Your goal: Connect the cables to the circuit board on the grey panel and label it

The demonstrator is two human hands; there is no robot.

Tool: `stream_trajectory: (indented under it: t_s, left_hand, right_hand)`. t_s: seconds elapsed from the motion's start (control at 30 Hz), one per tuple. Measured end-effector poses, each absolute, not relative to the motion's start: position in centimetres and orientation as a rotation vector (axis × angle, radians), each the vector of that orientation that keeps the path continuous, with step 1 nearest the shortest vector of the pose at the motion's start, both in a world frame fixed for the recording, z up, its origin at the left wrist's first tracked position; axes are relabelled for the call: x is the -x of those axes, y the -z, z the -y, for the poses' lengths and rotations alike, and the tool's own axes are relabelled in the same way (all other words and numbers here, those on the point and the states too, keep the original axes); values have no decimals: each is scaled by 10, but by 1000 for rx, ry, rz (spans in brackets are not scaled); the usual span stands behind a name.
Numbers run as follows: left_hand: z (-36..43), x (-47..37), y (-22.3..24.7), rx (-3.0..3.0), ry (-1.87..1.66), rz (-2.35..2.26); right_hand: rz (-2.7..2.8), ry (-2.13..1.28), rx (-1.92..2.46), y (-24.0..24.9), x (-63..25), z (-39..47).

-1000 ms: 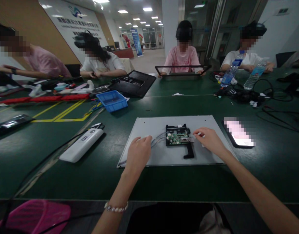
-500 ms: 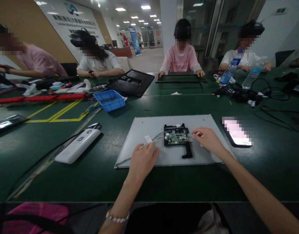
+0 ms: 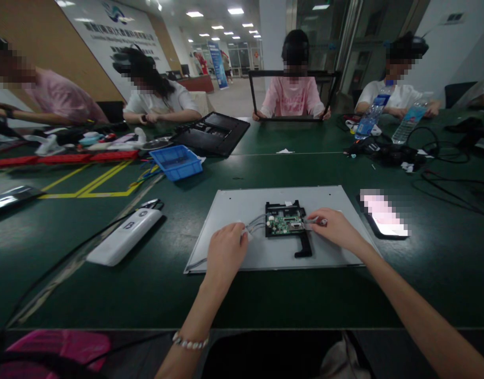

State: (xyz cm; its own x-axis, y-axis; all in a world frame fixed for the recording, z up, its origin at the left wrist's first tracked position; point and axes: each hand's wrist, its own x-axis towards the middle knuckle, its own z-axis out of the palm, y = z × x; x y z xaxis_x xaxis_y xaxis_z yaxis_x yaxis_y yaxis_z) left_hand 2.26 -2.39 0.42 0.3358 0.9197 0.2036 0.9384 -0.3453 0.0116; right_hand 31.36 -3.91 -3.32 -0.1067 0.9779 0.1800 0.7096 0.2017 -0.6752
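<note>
Now left hand (image 3: 225, 251) back up panel, fingers pinching white wire bundle (image 3: 254, 227) at 9 o'clock of circuit board (image 3: 284, 221). Right hand (image 3: 332, 227), shifted inward, pinches something small at board's 3 o'clock edge. Board sits mid grey panel (image 3: 234, 205); phone (image 3: 384, 215) at 3 o'clock.

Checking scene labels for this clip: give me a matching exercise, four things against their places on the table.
Things:
1. circuit board
2. phone
3. blue tray
4. white device

Places:
A. left of the grey panel, cable attached
B. right of the panel
C. between the left hand and right hand
D. beyond the panel, far left

Pairs: 1-C, 2-B, 3-D, 4-A
</note>
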Motion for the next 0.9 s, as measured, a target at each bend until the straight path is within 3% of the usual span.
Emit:
stream_trajectory:
  t_s: [0.9]
  left_hand:
    - [24,-18,7,2495,506,1746]
  right_hand:
    - [1883,-662,1547,38,-313,37]
